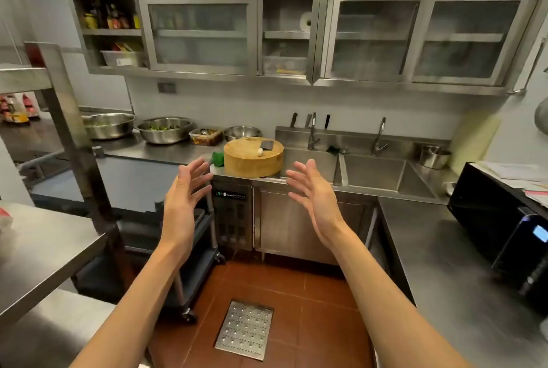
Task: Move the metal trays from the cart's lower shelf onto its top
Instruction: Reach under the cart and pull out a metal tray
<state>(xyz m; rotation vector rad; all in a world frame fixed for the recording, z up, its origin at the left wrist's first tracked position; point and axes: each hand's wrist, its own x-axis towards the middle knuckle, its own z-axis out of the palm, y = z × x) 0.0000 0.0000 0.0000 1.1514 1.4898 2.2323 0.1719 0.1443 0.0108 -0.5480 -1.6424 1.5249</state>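
Both hands are raised in front of the body with palms turned toward each other and fingers spread wide, the left hand (pixel 185 200) and the right hand (pixel 314 200) holding nothing and touching nothing. I judge this to be the very start: no tray has been reached for. From the left hand, the cart (pixel 194 237) stands at about seven o'clock, its dark lower shelves showing just past the wrist and its grey top (pixel 130 181) at about nine o'clock. The metal trays cannot be made out; the shelves are in shadow and partly hidden by the arm and a steel rack post (pixel 77 142). Next move, as I read it: turn left, bend, and bring both hands down to the lower shelf
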